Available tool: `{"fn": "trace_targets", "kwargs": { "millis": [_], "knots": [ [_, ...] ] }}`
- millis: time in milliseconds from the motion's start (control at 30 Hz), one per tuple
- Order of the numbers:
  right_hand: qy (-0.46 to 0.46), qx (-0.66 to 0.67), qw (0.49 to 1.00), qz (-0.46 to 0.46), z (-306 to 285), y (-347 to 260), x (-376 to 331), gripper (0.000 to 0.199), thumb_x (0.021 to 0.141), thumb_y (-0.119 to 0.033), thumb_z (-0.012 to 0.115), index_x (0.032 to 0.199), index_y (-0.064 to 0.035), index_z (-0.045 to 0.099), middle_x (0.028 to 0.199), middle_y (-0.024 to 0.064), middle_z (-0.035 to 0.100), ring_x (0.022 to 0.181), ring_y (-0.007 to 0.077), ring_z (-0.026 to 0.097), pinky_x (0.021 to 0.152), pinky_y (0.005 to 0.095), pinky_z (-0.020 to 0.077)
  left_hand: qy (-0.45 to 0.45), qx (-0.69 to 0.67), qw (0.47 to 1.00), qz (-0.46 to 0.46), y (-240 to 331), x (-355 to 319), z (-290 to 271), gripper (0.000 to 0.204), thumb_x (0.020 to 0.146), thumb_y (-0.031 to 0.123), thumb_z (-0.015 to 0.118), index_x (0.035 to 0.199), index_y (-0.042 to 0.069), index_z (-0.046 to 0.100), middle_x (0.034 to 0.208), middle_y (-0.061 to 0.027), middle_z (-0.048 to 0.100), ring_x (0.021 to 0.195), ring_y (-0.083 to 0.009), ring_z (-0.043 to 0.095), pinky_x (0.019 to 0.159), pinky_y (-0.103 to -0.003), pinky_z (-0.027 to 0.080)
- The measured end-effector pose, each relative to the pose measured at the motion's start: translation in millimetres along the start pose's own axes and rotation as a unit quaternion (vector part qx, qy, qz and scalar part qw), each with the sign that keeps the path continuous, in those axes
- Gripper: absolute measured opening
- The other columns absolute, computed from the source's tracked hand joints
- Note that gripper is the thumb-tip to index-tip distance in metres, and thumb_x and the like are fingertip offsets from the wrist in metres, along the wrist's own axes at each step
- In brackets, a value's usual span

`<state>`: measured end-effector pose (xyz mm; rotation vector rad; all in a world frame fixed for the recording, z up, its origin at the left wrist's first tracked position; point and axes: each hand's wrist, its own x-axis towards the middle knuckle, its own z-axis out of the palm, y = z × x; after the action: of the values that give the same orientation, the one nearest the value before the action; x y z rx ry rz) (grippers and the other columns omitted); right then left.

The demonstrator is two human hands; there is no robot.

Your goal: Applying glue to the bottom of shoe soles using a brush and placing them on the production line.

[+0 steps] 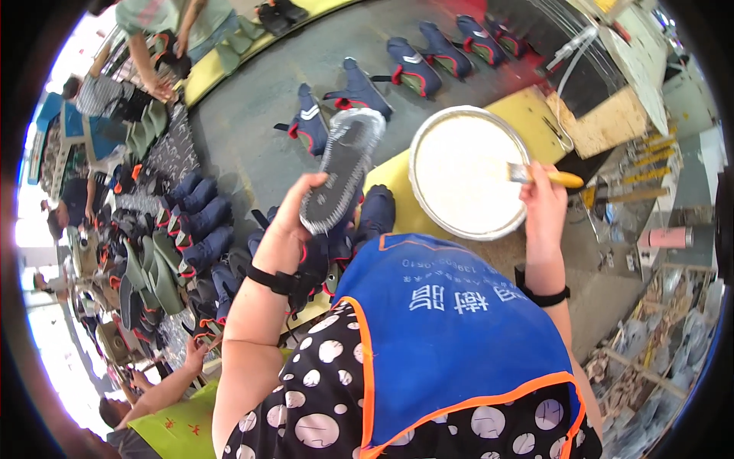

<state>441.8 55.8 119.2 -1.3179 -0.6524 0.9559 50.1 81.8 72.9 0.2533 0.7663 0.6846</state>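
My left hand holds a dark blue shoe turned sole-up, its grey-black tread facing me. My right hand grips a yellow-handled brush whose bristles dip into the white glue of a round metal pan. The pan sits on a yellow bench top just right of the shoe. A black band is on each wrist. A blue apron with orange trim covers my front.
Several dark blue boots with red trim lie in a row on the grey conveyor. More boots and green uppers pile up at left. Other people work at top left and bottom left. Shelves stand at right.
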Motion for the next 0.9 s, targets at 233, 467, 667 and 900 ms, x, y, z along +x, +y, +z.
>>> {"fn": "trace_targets", "kwargs": {
  "millis": [233, 467, 667, 900],
  "knots": [
    [0.025, 0.044, 0.997, 0.059, -43.7, 19.4, 8.1, 0.014, 0.098, -0.015, 0.062, 0.088, -0.0091, 0.054, 0.074, -0.0029, 0.049, 0.063, 0.0040, 0.045, 0.052, 0.0203, 0.0356, 0.265, -0.122, 0.952, 0.095, 83.5, 26.9, -111.0, 0.045, 0.082, 0.039, 0.068, 0.114, 0.008, 0.066, 0.115, -0.0142, 0.068, 0.106, -0.0345, 0.064, 0.092, -0.052, 0.048],
    [0.130, -0.032, 0.990, 0.049, -47.0, 18.2, -13.3, 0.015, 0.096, -0.017, 0.064, 0.086, -0.0095, 0.055, 0.074, -0.0045, 0.048, 0.061, 0.0036, 0.044, 0.050, 0.0200, 0.0341, 0.475, 0.056, 0.875, 0.077, 115.5, 93.8, -204.2, 0.075, 0.073, 0.029, 0.079, 0.139, 0.016, 0.046, 0.122, -0.0105, 0.064, 0.106, -0.0358, 0.063, 0.093, -0.058, 0.045],
    [0.158, -0.045, 0.985, 0.044, -50.0, 13.3, -24.3, 0.015, 0.097, -0.019, 0.064, 0.087, -0.0105, 0.056, 0.074, -0.0048, 0.049, 0.060, 0.0033, 0.044, 0.051, 0.0197, 0.0363, 0.591, 0.502, 0.624, 0.098, 87.8, 158.1, -327.9, 0.111, 0.068, 0.035, 0.086, 0.157, 0.023, 0.020, 0.141, -0.0201, 0.051, 0.120, -0.0399, 0.057, 0.101, -0.044, 0.047],
    [0.089, -0.055, 0.993, 0.050, -45.8, 12.8, -22.0, 0.015, 0.098, -0.018, 0.063, 0.087, -0.0091, 0.056, 0.072, -0.0034, 0.048, 0.058, 0.0043, 0.045, 0.051, 0.0205, 0.0375, 0.512, 0.453, 0.727, 0.061, 104.0, 163.1, -351.5, 0.097, 0.080, 0.039, 0.076, 0.156, 0.013, 0.022, 0.135, -0.0238, 0.056, 0.124, -0.0343, 0.057, 0.105, -0.041, 0.044]
  ]
}}
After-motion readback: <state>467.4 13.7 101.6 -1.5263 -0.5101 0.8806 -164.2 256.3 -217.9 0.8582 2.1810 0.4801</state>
